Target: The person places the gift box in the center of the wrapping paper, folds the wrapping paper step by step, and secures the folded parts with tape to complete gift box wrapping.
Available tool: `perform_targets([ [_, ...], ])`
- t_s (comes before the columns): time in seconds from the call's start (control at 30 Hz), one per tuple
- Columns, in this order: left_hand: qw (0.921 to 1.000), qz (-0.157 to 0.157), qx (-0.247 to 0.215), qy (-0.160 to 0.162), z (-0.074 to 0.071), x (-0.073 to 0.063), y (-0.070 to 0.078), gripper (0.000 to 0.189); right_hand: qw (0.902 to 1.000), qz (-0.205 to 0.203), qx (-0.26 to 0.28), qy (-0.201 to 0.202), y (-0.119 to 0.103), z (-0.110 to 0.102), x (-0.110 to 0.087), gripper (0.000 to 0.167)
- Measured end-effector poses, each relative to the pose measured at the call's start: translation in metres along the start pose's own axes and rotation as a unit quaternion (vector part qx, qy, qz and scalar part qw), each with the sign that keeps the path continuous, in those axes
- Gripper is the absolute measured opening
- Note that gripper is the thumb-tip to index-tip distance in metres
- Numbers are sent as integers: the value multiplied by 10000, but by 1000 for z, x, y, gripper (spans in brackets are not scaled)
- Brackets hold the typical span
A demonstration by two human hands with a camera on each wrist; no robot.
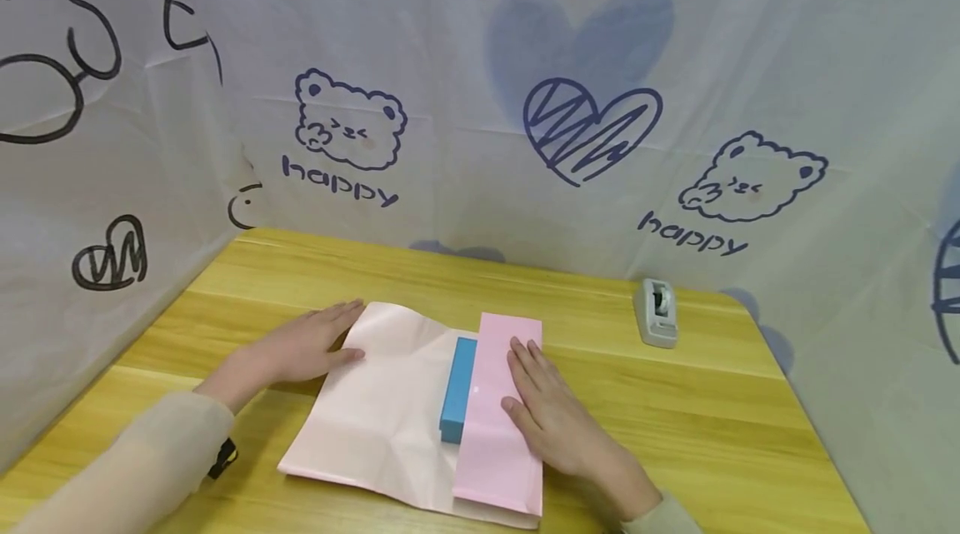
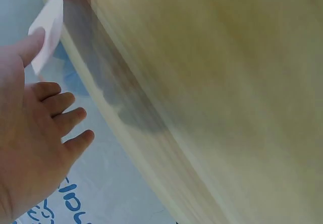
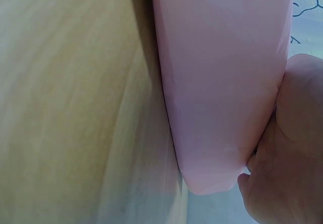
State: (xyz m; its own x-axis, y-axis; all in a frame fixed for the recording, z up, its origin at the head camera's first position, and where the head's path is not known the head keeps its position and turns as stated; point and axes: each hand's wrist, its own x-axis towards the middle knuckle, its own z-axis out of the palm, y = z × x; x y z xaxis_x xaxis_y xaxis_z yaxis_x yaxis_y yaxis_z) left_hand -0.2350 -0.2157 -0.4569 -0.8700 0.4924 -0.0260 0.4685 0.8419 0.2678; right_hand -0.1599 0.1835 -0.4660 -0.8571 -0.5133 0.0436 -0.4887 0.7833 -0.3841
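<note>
A sheet of wrapping paper (image 1: 375,409) lies on the table, pale side up. Its right part is folded over as a pink strip (image 1: 501,426), which covers part of a blue box (image 1: 458,392). My left hand (image 1: 311,344) is at the sheet's upper left edge. Its thumb touches the paper, and in the left wrist view the other fingers spread apart from it. With fingers extended, my right hand (image 1: 553,413) rests on the pink strip along its right edge. The right wrist view shows the folded paper (image 3: 217,82) close up beside that hand (image 3: 292,148).
A grey tape dispenser (image 1: 657,315) stands at the back right of the wooden table (image 1: 712,409). Beside the left sleeve, a small black and yellow object (image 1: 223,459) is partly hidden. A white printed cloth (image 1: 465,42) hangs around the back and sides.
</note>
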Motion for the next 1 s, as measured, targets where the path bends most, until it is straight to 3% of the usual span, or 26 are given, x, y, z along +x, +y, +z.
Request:
perform_targets([
  [0.17, 9949, 231, 369, 913, 3, -4, 9, 47, 10000, -48, -1, 35, -1, -1, 0, 68],
  [0.27, 9907, 272, 468, 1250, 4, -7, 14, 27, 10000, -72, 16, 51, -1, -1, 0, 68],
  [0.37, 9898, 276, 378, 1344, 4, -11, 18, 12, 10000, -64, 21, 63, -2, -2, 0, 68],
  [0.6, 9930, 94, -52, 1173, -1, -20, 26, 31, 9999, -92, -15, 98, -3, -4, 0, 67],
  [0.77, 9902, 17, -1094, 868, -10, -18, 41, 36, 9999, -66, -23, 89, -2, -3, 0, 67],
  [0.9, 9715, 210, -2257, 698, -17, -10, 56, 38, 9999, -62, -31, 104, -1, -1, 0, 67],
  [1.0, 9551, 395, -2864, 652, -19, -2, 68, 38, 9999, -108, -21, 120, 0, 0, 0, 67],
])
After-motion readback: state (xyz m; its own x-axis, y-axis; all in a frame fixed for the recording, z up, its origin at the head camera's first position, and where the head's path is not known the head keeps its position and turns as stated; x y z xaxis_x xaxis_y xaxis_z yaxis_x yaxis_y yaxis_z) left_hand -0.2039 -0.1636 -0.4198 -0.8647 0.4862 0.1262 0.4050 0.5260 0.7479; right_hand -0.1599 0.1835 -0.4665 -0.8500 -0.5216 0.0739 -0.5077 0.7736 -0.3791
